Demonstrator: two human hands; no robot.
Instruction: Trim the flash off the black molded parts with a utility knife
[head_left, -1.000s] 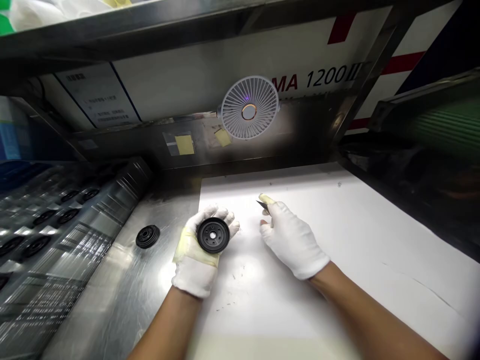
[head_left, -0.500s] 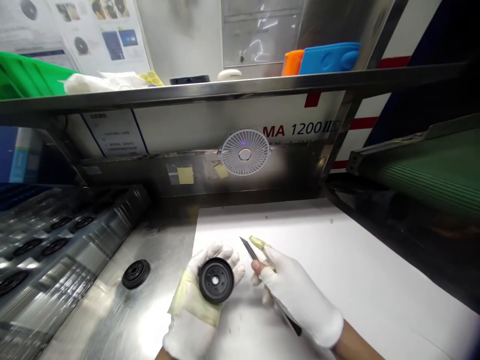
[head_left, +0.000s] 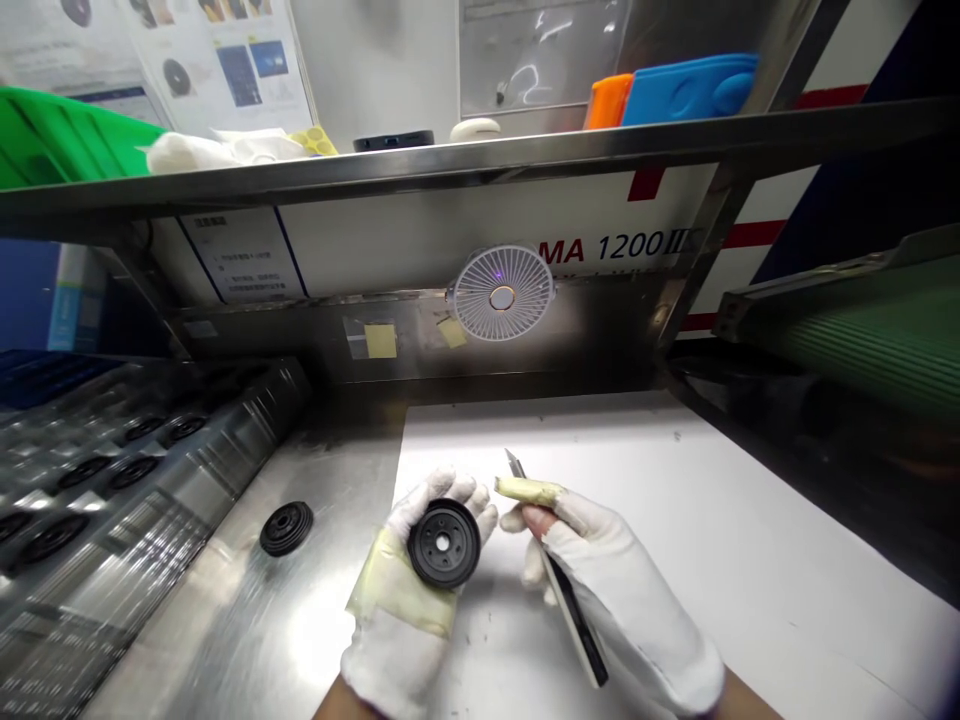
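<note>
One white sheet (head_left: 697, 500) on steel worktop (head_left: 217, 620)

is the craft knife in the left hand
No, the left hand holds the black grooved disc, while the craft knife is gripped in the right hand.

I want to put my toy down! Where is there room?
Free: the white sheet right of the right hand, and the steel top below the black disc. Crowded: the tray of black discs, and around the left hand's disc.
</note>
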